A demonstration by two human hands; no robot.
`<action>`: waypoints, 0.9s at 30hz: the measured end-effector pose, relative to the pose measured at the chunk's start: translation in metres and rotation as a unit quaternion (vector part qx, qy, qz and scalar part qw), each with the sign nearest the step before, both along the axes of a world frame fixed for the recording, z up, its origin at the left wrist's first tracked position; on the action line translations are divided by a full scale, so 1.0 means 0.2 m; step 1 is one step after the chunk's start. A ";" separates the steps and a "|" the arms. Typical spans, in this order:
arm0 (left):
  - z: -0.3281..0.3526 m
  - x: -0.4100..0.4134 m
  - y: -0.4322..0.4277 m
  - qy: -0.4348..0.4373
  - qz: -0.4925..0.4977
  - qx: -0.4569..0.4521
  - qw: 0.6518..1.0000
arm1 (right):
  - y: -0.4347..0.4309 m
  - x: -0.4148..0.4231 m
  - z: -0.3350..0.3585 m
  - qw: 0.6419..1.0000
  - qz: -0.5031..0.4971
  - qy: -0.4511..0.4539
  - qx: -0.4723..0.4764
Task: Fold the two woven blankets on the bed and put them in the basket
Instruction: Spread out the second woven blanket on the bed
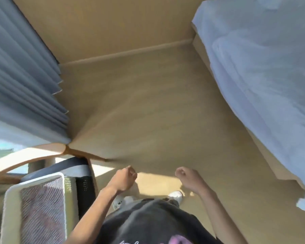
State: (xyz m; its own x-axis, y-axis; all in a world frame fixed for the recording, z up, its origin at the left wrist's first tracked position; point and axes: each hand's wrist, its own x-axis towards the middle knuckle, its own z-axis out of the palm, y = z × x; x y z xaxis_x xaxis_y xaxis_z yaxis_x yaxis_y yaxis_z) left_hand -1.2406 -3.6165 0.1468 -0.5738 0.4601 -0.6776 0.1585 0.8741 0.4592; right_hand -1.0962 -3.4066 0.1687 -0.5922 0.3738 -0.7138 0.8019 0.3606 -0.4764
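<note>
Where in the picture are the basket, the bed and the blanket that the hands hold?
basket [40, 180], head view, its white rim.
bed [262, 67], head view, its pale blue sheet.
tan blanket [148, 111], head view, middle of the spread cloth.

Tan blanket [148, 111] stretched out — other stowed
Left grip [124, 177], right grip [185, 175] pinched its near edge; pink-grey blanket [40, 208] lay in the white-rimmed basket [12, 199].

A person in a charcoal short-sleeved T-shirt [148, 224] (pink and white print [179, 241] on the front), dark trousers [158, 203] and white sneakers [176, 195], forearms [95, 208] bare.
</note>
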 end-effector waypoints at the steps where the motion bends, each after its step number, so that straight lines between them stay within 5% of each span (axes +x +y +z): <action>1: 0.00 0.03 0.12 -0.001 -0.023 0.000 1.000 | 0.09 0.08 0.00 1.000 -0.017 0.005 0.000; 13: 0.06 0.41 1.29 -0.027 -0.254 -0.007 0.967 | 0.76 0.91 -0.04 0.957 -0.289 0.002 0.014; 27: 0.01 0.63 2.67 -0.065 -0.433 -0.023 0.898 | 1.58 1.25 -0.07 0.872 -0.488 -0.019 -0.007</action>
State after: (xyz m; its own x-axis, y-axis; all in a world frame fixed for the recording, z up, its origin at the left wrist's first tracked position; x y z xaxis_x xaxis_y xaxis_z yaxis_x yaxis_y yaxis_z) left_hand -1.1139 -3.0825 0.1483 0.0725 0.6655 -0.7428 0.7364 0.4666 0.4899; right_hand -0.8454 -3.0904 0.1557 0.0284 0.6787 -0.7339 0.7387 -0.5088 -0.4420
